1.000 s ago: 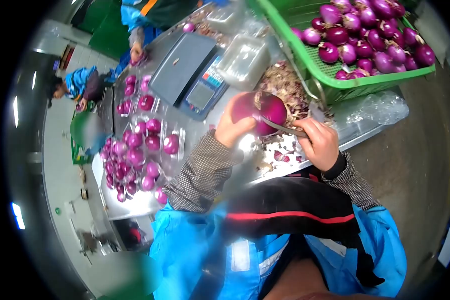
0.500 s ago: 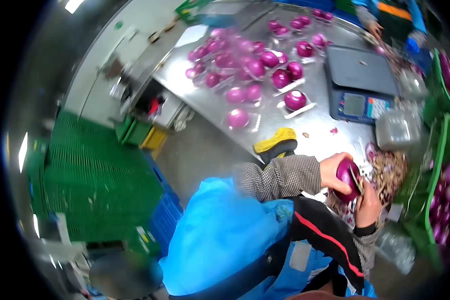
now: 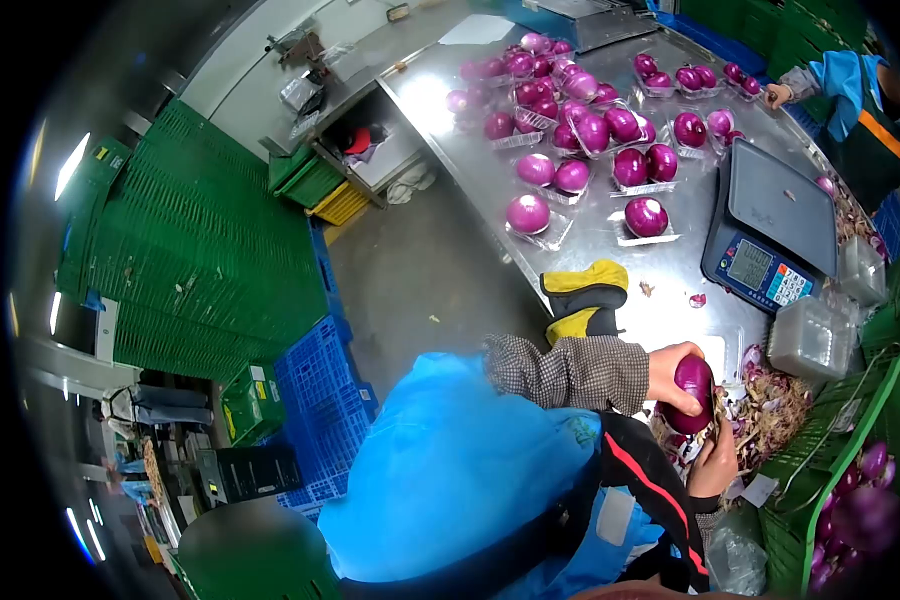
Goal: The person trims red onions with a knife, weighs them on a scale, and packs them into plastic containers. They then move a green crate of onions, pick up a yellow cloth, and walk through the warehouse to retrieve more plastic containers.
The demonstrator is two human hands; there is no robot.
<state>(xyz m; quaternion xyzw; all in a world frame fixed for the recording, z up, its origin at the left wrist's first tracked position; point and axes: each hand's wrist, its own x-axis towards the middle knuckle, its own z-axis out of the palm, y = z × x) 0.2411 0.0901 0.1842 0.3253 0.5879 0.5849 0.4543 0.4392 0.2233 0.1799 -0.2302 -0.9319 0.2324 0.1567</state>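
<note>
Low on the right of the view, the left hand [image 3: 673,368] curls over a purple onion [image 3: 694,384], fingers wrapped across its top and thumb on the near side, so it holds the onion firmly. The onion sits above the near edge of the steel worktop [image 3: 660,310], lifted off the surface. The right hand [image 3: 715,464] is closed just beneath the onion, knuckles towards the camera. It presses up against the underside, but what it grips is too small to make out. A checked sleeve [image 3: 570,372] covers the left forearm.

Just right of the hands lies a heap of dry onion skins [image 3: 775,408], spread across the worktop corner. Beyond the heap stands a stack of clear plastic boxes [image 3: 808,338], and behind those a weighing scale [image 3: 770,235] with a dark platform and a keypad. A yellow and black glove [image 3: 582,293] rests on the worktop edge near the left sleeve.

Farther along, many more onions on clear trays [image 3: 590,130] cover the worktop. At its far end another person's hand [image 3: 776,95] touches one of the trays. A green crate [image 3: 850,450] with more purple onions stands at the right edge. On the floor to the left are blue crates [image 3: 320,400] and stacked green crates [image 3: 200,230].
</note>
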